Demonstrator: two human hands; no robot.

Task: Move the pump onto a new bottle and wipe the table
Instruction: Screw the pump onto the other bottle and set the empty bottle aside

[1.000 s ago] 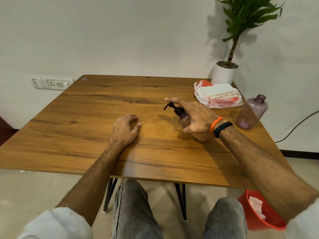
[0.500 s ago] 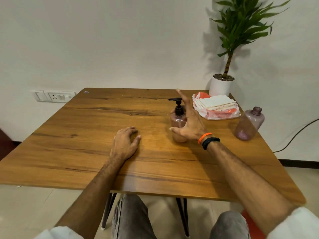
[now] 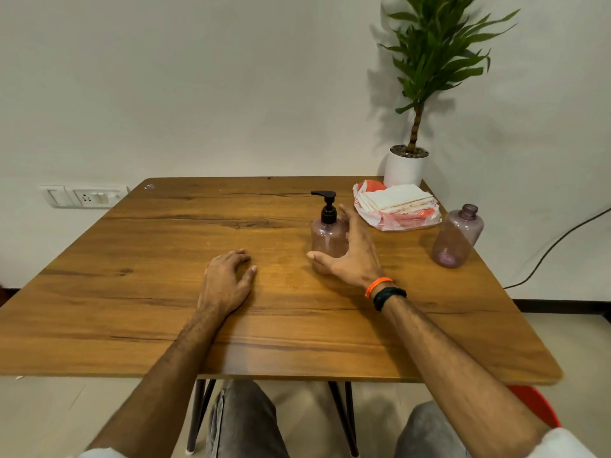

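Across the table [image 3: 132, 292], bare wood runs from the left edge to the left hand [image 3: 228, 279], resting flat with loosely curled fingers, holding nothing. Right of centre stands the translucent pink pump bottle [image 3: 327, 238], upright with its black pump [image 3: 325, 201], between the spread, released fingers of the right hand [image 3: 353, 259]. An uncapped new bottle [image 3: 458, 238] stands near the right edge.

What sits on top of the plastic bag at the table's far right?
A stack of folded cream cloths lies on the plastic bag. Something orange-red shows through the bag beneath them; the cloths cover most of it, so I cannot identify it.
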